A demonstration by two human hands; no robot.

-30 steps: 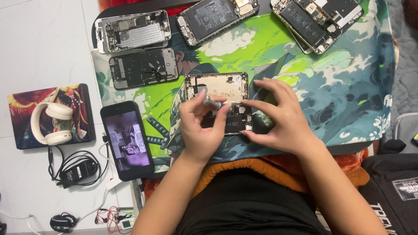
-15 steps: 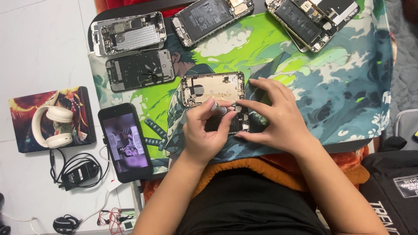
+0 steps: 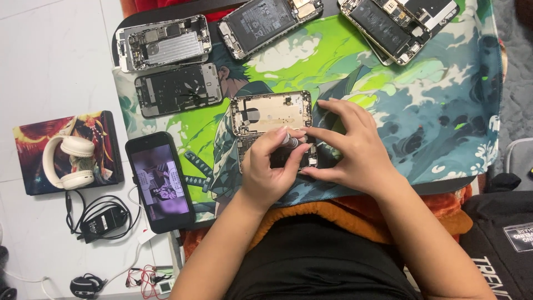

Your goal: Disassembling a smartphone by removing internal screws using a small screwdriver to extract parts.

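Left grip: the left hand (image 3: 266, 175) is pinching a small silver tool (image 3: 290, 139), fingers clenched round it.
Right grip: the right hand (image 3: 350, 150) is pressing down on the dark phone part (image 3: 277, 158), fingertips meeting the tool.
Work piece: the opened gold phone shell (image 3: 271, 113) is lying on the printed mat (image 3: 433, 111), touching the hands.
Progress: shell is sitting gutted; small-part work is seemingly midway.
Around: stripped phones (image 3: 164, 41) are waiting above; a lit phone (image 3: 160, 180) is playing left.
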